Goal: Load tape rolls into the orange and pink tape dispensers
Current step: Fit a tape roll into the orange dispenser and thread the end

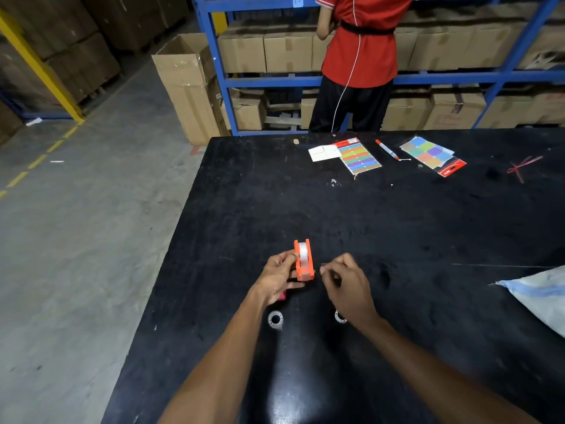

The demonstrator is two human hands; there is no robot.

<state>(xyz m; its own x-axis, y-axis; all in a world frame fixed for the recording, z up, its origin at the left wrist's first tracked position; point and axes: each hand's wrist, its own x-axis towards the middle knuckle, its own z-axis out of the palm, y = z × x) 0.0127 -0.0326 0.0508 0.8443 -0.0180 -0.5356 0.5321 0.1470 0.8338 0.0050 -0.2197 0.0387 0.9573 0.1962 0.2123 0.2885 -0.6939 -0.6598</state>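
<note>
Left hand (279, 275) grips one orange dispenser (303, 261), roll inside; right hand (344, 281) pinched narrow; two loose tape rolls (275, 319) on worktop (397, 224).

Left hand (279, 278) grips the loaded orange dispenser (303, 261); right hand (345, 284) pinches beside it

Orange dispenser (303, 262) upright, clear roll loaded, two loose rolls (275, 319) nearby
</note>
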